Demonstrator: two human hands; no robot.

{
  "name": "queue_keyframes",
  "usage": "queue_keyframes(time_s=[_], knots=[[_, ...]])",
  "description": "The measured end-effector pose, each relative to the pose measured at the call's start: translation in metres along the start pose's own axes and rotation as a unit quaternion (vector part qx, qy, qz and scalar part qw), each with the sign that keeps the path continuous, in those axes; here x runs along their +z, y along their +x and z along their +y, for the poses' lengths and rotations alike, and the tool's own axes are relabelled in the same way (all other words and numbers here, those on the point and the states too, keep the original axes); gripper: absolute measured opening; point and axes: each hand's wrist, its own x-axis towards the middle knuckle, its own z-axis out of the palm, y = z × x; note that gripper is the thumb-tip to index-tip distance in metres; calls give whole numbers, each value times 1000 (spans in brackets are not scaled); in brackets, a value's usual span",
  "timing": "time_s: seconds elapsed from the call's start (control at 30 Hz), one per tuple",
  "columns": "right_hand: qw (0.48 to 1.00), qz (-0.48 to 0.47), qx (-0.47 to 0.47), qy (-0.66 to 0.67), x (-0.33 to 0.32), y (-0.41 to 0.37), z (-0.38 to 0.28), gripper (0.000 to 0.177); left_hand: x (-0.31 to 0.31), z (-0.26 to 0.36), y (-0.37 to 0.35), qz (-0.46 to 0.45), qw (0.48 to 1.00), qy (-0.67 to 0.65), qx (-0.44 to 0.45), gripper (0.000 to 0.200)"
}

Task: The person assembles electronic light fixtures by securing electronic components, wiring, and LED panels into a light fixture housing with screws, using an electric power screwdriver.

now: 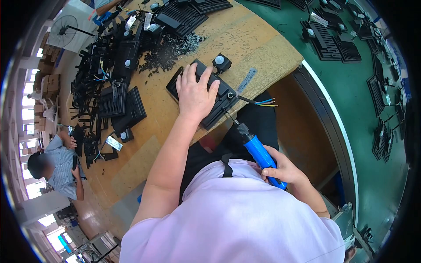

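Note:
A black finned housing (pixel 215 115) lies on the wooden table near its front edge. Spread flat on top of it is my left hand (pixel 195 94), fingers apart, pressing on its surface. My right hand (pixel 281 166) is wrapped round a blue electric screwdriver (pixel 259 151), whose bit points at the housing's near right end. A sensor with a white dome (pixel 220 62) sits beyond the housing. From the housing's right side runs a black cable with blue, yellow and brown wire ends (pixel 265 102). A printed label strip (pixel 247 80) hangs by the cable.
Loose screws (pixel 182 46) lie in a pile on the wooden table (pixel 263 44). More black housings (pixel 123 105) and brackets are heaped at the left. A green conveyor (pixel 337 94) with further units curves along the right. A person (pixel 61 164) works at the left.

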Motion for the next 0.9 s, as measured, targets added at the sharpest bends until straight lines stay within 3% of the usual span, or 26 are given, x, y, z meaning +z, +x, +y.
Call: queue_keyframes(time_s=[0.9], knots=[[999, 29, -11, -19, 6, 1, -4, 106, -3, -4, 0, -12, 999, -11, 36, 43]])
